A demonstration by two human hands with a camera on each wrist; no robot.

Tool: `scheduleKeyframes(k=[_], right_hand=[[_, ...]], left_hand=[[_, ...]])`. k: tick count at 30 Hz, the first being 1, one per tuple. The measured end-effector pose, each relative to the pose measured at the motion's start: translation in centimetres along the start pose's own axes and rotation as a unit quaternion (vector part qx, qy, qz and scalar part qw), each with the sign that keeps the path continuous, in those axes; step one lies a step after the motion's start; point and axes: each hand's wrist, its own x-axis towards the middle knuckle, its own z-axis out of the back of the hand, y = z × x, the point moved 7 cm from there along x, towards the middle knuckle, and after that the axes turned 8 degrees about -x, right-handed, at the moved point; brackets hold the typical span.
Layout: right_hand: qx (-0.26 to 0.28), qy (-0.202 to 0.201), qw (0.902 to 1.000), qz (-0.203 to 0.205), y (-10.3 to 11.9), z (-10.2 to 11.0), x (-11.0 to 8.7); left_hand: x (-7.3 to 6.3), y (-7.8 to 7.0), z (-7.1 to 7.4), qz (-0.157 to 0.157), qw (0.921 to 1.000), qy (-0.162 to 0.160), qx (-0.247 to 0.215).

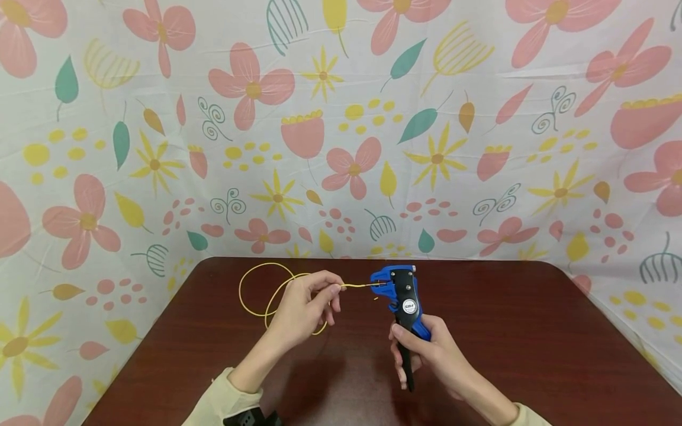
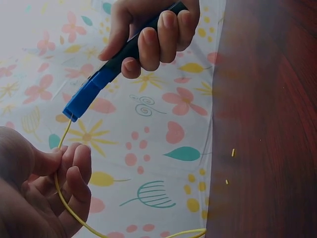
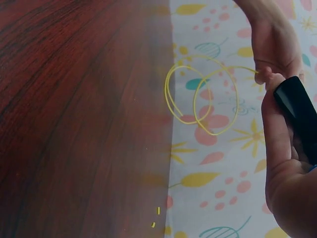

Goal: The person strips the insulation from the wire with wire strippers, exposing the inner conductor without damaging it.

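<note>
Between its thumb and fingers my left hand pinches a thin yellow wire, close to the wire's end. That end reaches into the blue jaws of a wire stripper with a black and blue body. My right hand grips the stripper by its handles, thumb on the near side, and the tool's head points up, its mouth toward the left hand. Seen from the left wrist, the wire runs straight from the fingers to the stripper's blue tip. The rest of the wire hangs in loose loops past the left hand.
Small yellow bits lie on the dark brown wooden table. A flower-printed cloth hangs behind the table's far edge. At the left sleeve sits a black wrist device.
</note>
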Motion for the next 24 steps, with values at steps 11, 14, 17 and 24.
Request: scheduleKeyframes(k=[11,14,17,24], right_hand=[[0.023,0.010,0.9997,0.004,-0.10,0.08,-0.05],[0.034,0.017,0.9993,-0.001,-0.15,0.01,-0.07],[0.035,0.020,0.9992,-0.009,-0.21,-0.05,-0.05],[0.034,0.025,0.9991,-0.011,-0.14,-0.18,-0.01]], left_hand=[[0.01,0.18,-0.02,-0.001,1.0000,-0.001,-0.006],[0.08,0.18,-0.07,-0.004,1.0000,0.001,-0.007],[0.16,0.18,-0.12,-0.006,0.9999,0.005,-0.008],[0.22,0.16,-0.19,-0.007,1.0000,0.007,0.001]])
